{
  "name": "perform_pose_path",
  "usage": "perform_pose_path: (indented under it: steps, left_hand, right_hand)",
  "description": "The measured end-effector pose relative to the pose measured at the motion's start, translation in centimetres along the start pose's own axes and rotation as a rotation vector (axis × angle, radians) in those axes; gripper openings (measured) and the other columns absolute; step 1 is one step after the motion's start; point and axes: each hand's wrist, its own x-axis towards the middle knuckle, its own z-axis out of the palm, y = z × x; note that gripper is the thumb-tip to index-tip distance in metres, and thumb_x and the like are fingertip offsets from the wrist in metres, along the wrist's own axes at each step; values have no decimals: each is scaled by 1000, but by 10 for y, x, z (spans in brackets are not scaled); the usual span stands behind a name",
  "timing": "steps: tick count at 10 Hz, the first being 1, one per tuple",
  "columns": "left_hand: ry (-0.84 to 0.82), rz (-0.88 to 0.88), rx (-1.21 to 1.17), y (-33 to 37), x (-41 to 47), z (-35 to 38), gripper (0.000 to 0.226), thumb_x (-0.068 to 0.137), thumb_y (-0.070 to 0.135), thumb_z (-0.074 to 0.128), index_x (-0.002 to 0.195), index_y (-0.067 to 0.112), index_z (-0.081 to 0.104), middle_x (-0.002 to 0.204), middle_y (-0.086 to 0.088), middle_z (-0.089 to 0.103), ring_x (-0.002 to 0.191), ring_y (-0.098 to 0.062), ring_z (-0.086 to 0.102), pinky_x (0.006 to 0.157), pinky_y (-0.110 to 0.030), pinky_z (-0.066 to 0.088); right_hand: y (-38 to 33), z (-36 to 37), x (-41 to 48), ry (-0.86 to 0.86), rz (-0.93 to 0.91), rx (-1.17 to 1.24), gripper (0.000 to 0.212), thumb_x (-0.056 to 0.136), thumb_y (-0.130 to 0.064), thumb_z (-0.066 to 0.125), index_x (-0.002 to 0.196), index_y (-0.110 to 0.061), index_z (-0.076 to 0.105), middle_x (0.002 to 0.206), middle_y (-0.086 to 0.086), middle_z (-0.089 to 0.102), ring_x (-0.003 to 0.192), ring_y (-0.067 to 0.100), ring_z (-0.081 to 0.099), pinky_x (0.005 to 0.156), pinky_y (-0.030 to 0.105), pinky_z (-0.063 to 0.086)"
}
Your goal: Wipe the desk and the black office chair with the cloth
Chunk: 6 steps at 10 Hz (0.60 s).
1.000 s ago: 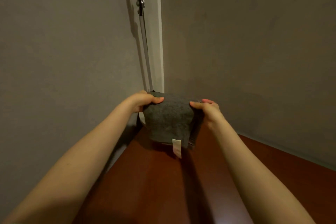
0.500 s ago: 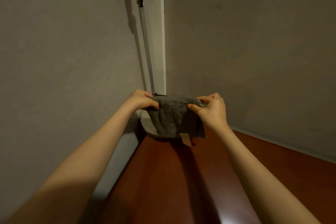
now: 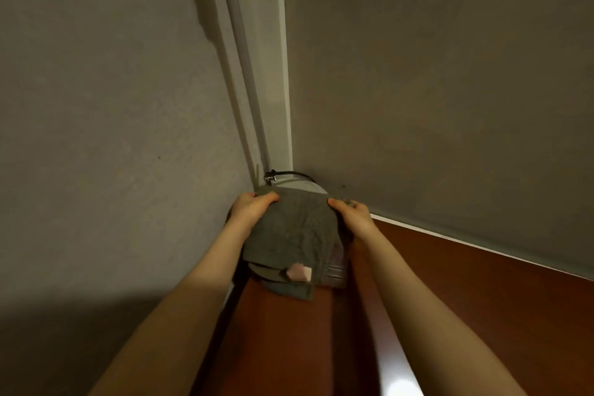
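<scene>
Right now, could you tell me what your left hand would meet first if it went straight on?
Probably the white round base just beyond the left hand, which grips the grey cloth; the wall lies behind, though depth is unclear.

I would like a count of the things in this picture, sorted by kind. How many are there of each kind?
hands: 2 (left hand, right hand)
grey cloth: 1
white pole: 1
brown desk: 1
Total: 5
</scene>
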Motion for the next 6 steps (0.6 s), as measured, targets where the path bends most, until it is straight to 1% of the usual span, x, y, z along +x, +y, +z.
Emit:
perform_pose_path:
  steps: [1, 2, 3, 4, 5, 6]
  left_hand:
    - [35, 53, 121, 0, 11, 12, 54, 77, 22, 69, 125, 6, 49, 121, -13, 57, 111, -29, 55, 95, -32, 46]
    - [97, 212, 199, -7, 15, 22, 48, 82, 14, 67, 124, 7, 47, 123, -13, 57, 111, -28, 55, 90, -29, 42]
    - [154, 373, 200, -14, 18, 35, 34, 84, 14, 66, 115, 9, 51, 116, -10, 59, 107, -27, 57, 88, -32, 43]
    - [204, 431, 229, -13, 14, 42, 30, 87, 15, 64, 113, 8, 50, 114, -9, 58, 106, -26, 55, 83, -30, 41]
    - [269, 493, 395, -19, 12, 42, 35, 86, 23, 65, 116, 13, 51, 117, -8, 58, 109, -29, 54, 89, -40, 46]
    - [333, 514, 490, -17, 1, 41, 38, 87, 26, 63, 120, 14, 50, 126, -10, 50, 119, -29, 45, 97, -39, 38]
  right_hand:
    - [8, 6, 26, 145, 53, -23, 29, 84, -29, 68, 102, -6, 65, 106, 12, 65, 99, 29, 60, 85, 36, 48]
    - [9, 10, 39, 270, 13, -73, 25, 88, -31, 64, 97, -7, 61, 101, 8, 61, 96, 28, 56, 82, 34, 45]
    - [14, 7, 44, 361, -33, -189, 23, 94, -31, 55, 87, -9, 52, 85, 6, 53, 80, 24, 49, 69, 31, 36]
    - [16, -2, 42, 310, -62, -340, 40, 94, -37, 55, 64, -12, 45, 78, 11, 53, 71, 25, 50, 65, 32, 35]
    - [14, -13, 36, 248, -143, -521, 26, 94, -35, 54, 83, -12, 58, 116, 19, 53, 104, 33, 52, 79, 35, 40]
    - [10, -25, 19, 288, -129, -496, 51, 97, -29, 47, 140, -3, 38, 132, 17, 52, 116, 35, 52, 90, 40, 42]
